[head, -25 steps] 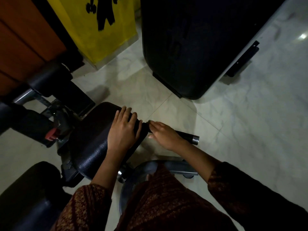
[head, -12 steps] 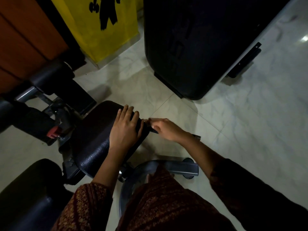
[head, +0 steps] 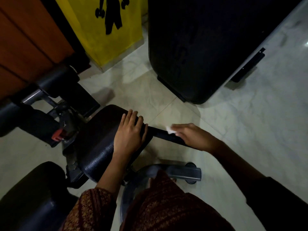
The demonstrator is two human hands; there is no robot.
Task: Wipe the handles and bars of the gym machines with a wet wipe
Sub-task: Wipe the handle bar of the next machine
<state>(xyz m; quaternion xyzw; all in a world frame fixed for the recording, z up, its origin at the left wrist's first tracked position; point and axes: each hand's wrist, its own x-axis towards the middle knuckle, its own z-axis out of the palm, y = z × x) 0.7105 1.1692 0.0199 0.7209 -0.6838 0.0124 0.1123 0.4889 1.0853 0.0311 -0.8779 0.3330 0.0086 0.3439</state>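
Scene dim, underexposed. Pale floor reflects light, with a glare spot at the upper right edge. Motion blur on the right hand. Black seat pad loses detail. Wide-angle bending at edges.

A small white wet wipe shows against a black handle bar. The seat pad is black with a fine pebbled grain. The floor is pale cream tile with faint grey marbling. A yellow sign carries a black figure. A wall panel is orange-brown wood. One small red lever stands out on dark metal. The sleeve is deep maroon with a dense golden-brown print.
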